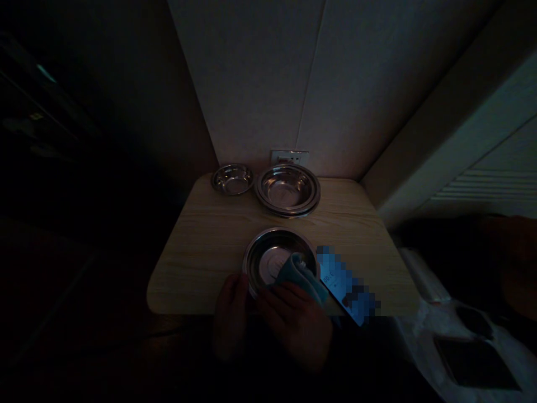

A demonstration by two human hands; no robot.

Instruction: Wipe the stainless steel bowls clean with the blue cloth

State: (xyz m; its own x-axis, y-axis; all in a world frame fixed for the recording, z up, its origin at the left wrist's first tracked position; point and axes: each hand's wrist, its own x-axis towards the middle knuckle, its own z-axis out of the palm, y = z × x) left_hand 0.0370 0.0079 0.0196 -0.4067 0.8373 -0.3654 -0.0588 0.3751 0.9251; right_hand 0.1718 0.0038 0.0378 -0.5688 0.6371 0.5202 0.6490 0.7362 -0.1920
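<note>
A steel bowl (pixel 268 258) stands near the front edge of a small wooden table (pixel 201 246). My left hand (pixel 230 322) grips the bowl's near left rim, fingers curled. My right hand (pixel 300 322) presses a blue cloth (pixel 300 273) into the bowl's right side, fingers closed on the cloth. The room is very dark, and both wrists fade into shadow.
At the back of the table sit a small steel bowl (pixel 232 179) and a larger stack of steel bowls (pixel 288 190). A wall socket (pixel 289 157) is behind them. A lit phone screen (pixel 346 282) lies right of the near bowl. White bedding (pixel 457 330) is at lower right.
</note>
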